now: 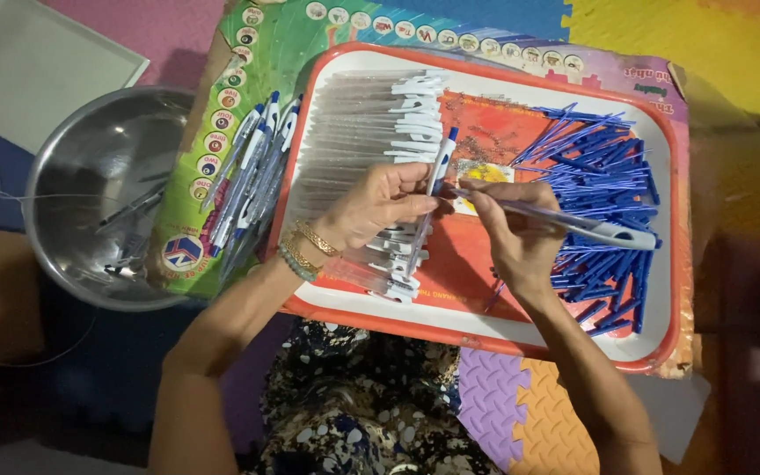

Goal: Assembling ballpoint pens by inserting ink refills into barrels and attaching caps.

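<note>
My left hand (378, 207) holds a clear pen barrel with a blue and white top (431, 189) upright over a red-rimmed white tray (573, 339). My right hand (507, 229) grips another pen barrel (573, 222) that lies across the tray, its tip near the first pen. A row of clear barrels with white clips (371, 132) fills the tray's left side. A heap of blue refills (604, 176) lies at the right.
Several finished blue and white pens (252, 180) lie on a green printed board (222, 114) left of the tray. A steel bowl (63, 237) with a few pens stands further left. Coloured foam mats (705, 44) cover the floor.
</note>
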